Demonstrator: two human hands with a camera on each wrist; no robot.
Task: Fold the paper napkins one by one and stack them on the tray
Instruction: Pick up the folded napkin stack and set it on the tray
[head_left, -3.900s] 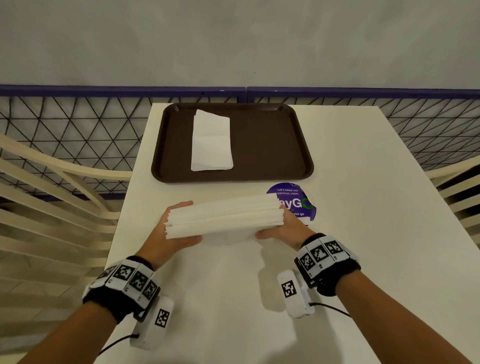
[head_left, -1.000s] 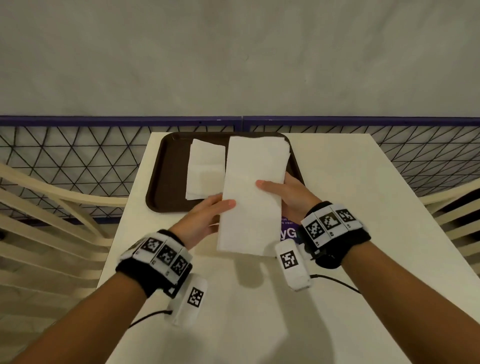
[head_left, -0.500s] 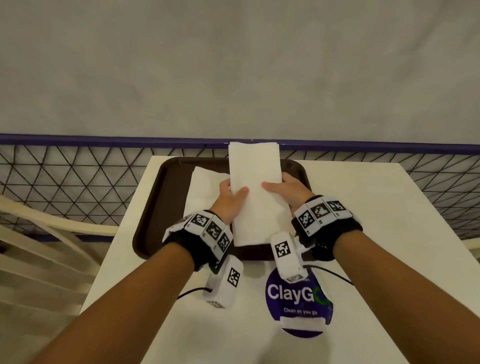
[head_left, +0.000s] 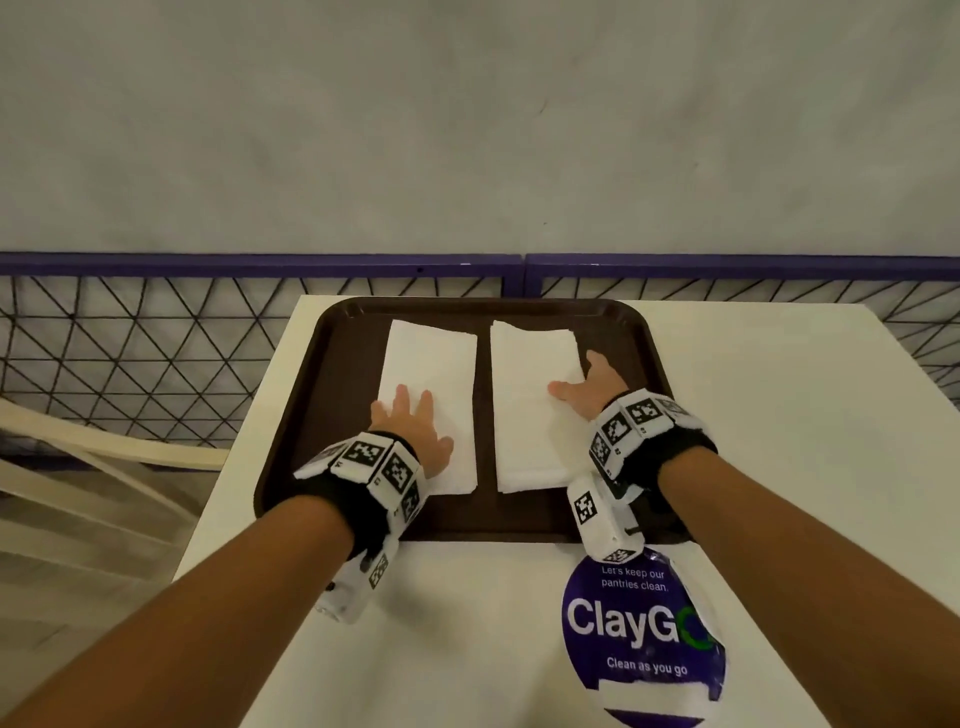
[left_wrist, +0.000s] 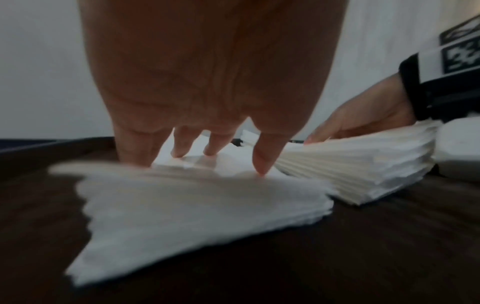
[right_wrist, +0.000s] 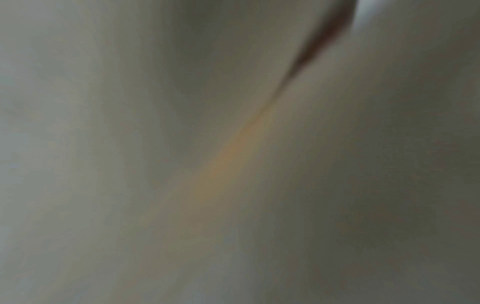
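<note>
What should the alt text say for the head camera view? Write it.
Two hands rest on two white napkin piles lying side by side, apart, on a brown tray: the left hand on the thin pile, the right hand on the thick pile. The tray sits on a white table.

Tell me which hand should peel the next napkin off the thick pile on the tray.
Probably right. The right hand already rests on the thick pile, thumb on top. The left hand presses flat on the thin stack beside it.
</note>
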